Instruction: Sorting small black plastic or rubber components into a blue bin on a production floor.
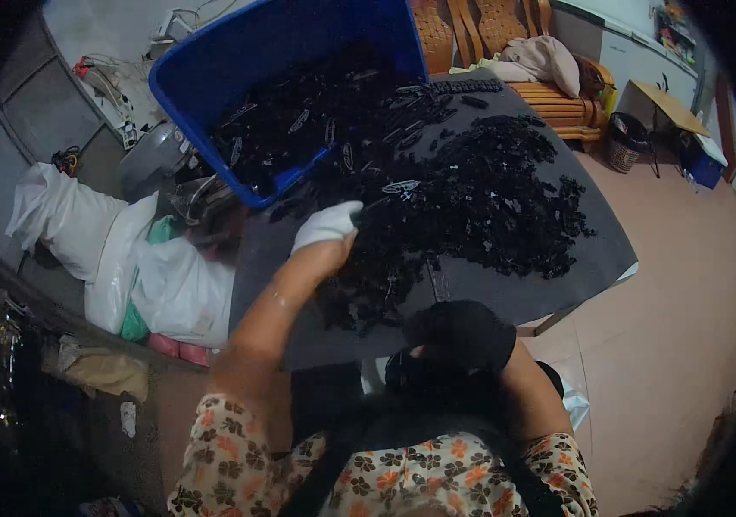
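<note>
My left hand wears a white glove and is closed on a small black part whose tip sticks out toward the pile. A large heap of small black plastic parts covers the dark table top. A blue plastic tub, tipped onto the table's far left, spills more black parts. My right hand wears a black glove and rests curled at the table's near edge, over a dark bundle; what it grips is unclear.
White sacks lie on the floor left of the table. A wooden bench with cloth stands behind the table. A cardboard box, a woven basket and a blue bin sit at the far right on the tiled floor.
</note>
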A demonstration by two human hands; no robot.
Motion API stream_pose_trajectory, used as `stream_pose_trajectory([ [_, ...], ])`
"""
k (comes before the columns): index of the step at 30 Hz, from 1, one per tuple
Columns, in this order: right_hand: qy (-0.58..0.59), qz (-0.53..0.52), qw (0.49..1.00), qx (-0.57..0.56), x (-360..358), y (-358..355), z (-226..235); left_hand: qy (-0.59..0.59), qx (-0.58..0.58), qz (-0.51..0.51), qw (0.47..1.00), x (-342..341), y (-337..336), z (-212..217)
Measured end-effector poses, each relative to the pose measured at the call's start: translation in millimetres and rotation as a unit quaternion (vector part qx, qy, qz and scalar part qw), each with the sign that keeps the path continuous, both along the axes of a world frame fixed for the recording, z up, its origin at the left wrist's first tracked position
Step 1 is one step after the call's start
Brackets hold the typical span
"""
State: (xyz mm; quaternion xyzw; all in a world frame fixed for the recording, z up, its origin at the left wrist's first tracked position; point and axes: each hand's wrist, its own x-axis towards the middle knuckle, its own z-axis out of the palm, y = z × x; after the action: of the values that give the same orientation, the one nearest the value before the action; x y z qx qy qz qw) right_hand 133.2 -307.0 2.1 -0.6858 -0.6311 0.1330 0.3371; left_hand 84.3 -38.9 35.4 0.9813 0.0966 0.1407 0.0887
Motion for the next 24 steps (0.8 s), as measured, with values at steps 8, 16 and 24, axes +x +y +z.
stream_pose_trajectory([
  [8,0.013,-0.230,0.961,0.153,31.4,22.8,-21.5,0.065,-0.140,0.137,0.978,69.6,-8.7,-21.8],
  [16,0.124,-0.217,0.949,0.192,26.4,21.9,-18.3,-0.086,-0.418,0.063,0.902,3.9,-13.3,-16.6],
  [24,0.297,-0.170,0.916,0.212,4.4,17.6,-5.2,-0.072,-0.646,-0.038,0.759,-50.1,-68.7,-10.3],
])
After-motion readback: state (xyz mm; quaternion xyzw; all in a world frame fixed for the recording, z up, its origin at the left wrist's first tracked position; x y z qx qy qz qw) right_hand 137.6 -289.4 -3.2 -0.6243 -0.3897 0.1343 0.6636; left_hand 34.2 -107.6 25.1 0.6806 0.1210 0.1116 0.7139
